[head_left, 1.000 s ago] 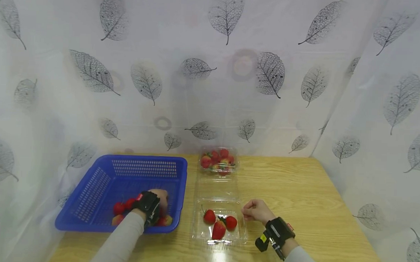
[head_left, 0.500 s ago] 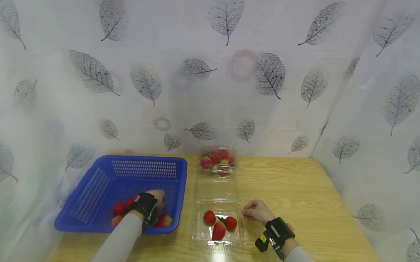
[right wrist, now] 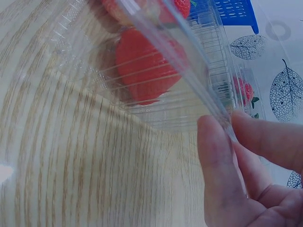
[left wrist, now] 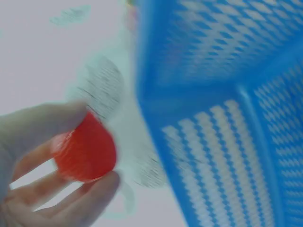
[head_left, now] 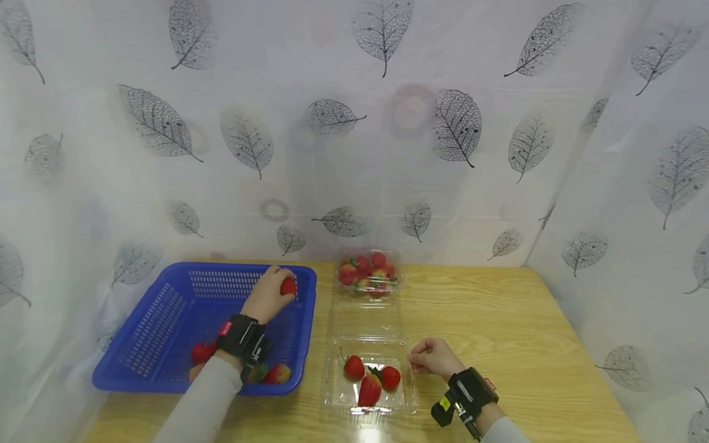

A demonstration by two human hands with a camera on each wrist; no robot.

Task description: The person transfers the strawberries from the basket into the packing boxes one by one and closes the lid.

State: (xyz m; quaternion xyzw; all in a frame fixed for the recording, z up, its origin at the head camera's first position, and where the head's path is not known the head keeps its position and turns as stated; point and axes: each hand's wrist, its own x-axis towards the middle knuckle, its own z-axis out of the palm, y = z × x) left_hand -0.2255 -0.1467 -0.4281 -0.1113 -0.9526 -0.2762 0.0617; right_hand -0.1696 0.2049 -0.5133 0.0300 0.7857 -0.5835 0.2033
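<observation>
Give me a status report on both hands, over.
Left hand holding a strawberry. Right hand pinching edge of open box, three strawberries inside. Basket rim between left hand and box.

The basket [head_left: 238, 267] is showing a strong blue, with pale slots forming a grid pattern on its walls. The held strawberry [head_left: 288, 286] is displaying bright red, and the strawberries [head_left: 369, 389] in the colourless container [head_left: 337, 393] are also showing red, with dark green leaves. The tabletop [head_left: 486, 311] is presenting yellow-brown wood grain. The whitish curtain [head_left: 337, 51] is bearing grey and black veined leaf prints [head_left: 456, 124]. The sleeves [head_left: 198, 402] are looking pale grey.
</observation>
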